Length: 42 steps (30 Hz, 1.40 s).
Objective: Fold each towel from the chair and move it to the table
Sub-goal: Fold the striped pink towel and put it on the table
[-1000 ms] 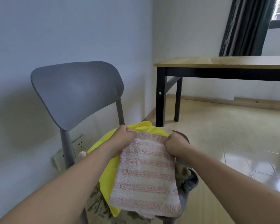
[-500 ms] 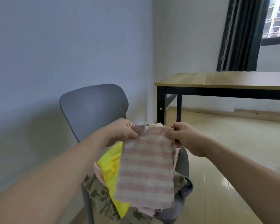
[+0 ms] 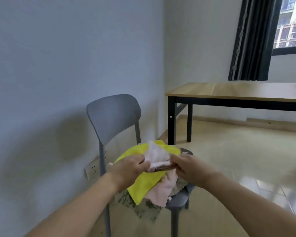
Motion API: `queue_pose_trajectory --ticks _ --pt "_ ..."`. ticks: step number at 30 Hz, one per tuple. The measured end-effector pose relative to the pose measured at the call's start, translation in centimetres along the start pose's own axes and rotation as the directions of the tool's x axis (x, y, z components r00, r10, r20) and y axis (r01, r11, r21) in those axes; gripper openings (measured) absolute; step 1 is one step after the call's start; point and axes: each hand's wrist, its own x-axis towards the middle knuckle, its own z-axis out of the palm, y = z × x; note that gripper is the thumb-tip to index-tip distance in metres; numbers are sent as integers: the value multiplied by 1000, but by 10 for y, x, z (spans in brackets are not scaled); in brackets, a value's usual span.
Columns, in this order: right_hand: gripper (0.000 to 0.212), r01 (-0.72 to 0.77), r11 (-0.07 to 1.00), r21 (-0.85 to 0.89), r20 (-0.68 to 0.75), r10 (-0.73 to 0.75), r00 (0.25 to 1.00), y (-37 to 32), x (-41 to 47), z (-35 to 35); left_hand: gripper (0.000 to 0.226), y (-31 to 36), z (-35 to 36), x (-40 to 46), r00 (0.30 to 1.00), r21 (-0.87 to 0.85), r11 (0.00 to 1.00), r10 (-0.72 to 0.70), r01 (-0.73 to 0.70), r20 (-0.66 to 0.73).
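Left hand [image 3: 132, 167] and right hand [image 3: 189, 167] each pinching pink striped terry towel [image 3: 156, 156], grip clenched on it, above grey plastic chair [image 3: 114, 115], yellow cloth [image 3: 149, 183] beneath.

Pink striped towel [image 3: 156, 155], bunched and blurred, held above yellow towel [image 3: 144, 183] on chair [image 3: 113, 115].

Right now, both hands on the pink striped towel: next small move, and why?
Probably carry it right, to the table. The left hand and right hand pinch the striped towel, which already looks folded small, above the yellow towel on the chair.
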Motion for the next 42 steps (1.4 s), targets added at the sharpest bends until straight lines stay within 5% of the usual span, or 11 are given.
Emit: queue_pose_trajectory --ticks 5,8,12,15,20,22,26,30,32,36,42 --pt "9 -138 962 235 43 132 990 -21 -64 87 42 48 60 -53 979 -174 983 96 -64 181" --pt "24 -313 846 432 -79 381 921 -23 -76 108 34 57 58 -55 971 -399 897 -115 192 209" --pt "16 -470 429 771 154 590 792 -28 -70 106 10 57 47 -32 739 -714 331 -555 617 382" --pt "12 -548 241 801 311 614 725 -23 -57 98 9 45 54 -13 476 -656 -77 -625 751 618" --pt "22 -588 229 775 308 676 669 -7 -22 93 17 31 55 11 315 -618 -239 -693 749 648" --pt "29 -604 265 752 291 688 664 0 -6 91 40 29 53 17 317 -583 -147 -721 799 616" --pt "20 -683 138 717 406 714 571 11 24 85 62 31 65 24 469 -315 350 -716 882 517" --pt "50 -725 -81 684 558 697 450 17 29 78 14 46 70 24 587 -594 279 -692 755 421" --pt "55 -741 -70 668 547 721 426 22 31 80 11 53 70 19 679 -623 445 -707 643 197" --pt "47 -723 -82 686 536 728 427 30 37 83 27 55 75 13 809 -292 782 -586 551 -43" --pt "14 -742 84 665 457 740 493 31 43 87 48 46 73 13 755 -70 751 -655 656 42"
